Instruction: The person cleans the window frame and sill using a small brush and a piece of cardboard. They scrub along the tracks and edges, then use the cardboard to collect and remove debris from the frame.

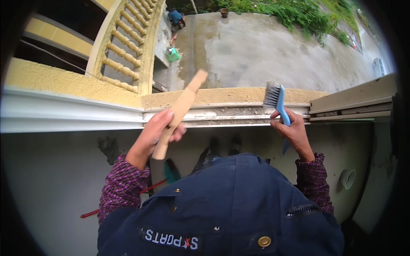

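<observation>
My left hand [158, 129] grips a flat strip of wood or cardboard [182, 104], its narrowed tip angled up and to the right. In my right hand [292, 129] is a small blue-handled brush [281, 105], its grey-black bristles facing left. Both hands are over the near side of a window sill with sliding-window tracks [230, 112]. Grit and crumbly dirt lie in the track grooves. Both tools appear above the sill; whether either touches it I cannot tell.
White frame rails [70, 110] run left, with a yellow baluster railing [123, 57] beyond. Outside below lies a wet concrete yard [256, 51] with a crouching person [175, 17] and a green container [173, 54]. Indoors are a red-handled dustpan or broom [171, 171] and a white pipe end [347, 178].
</observation>
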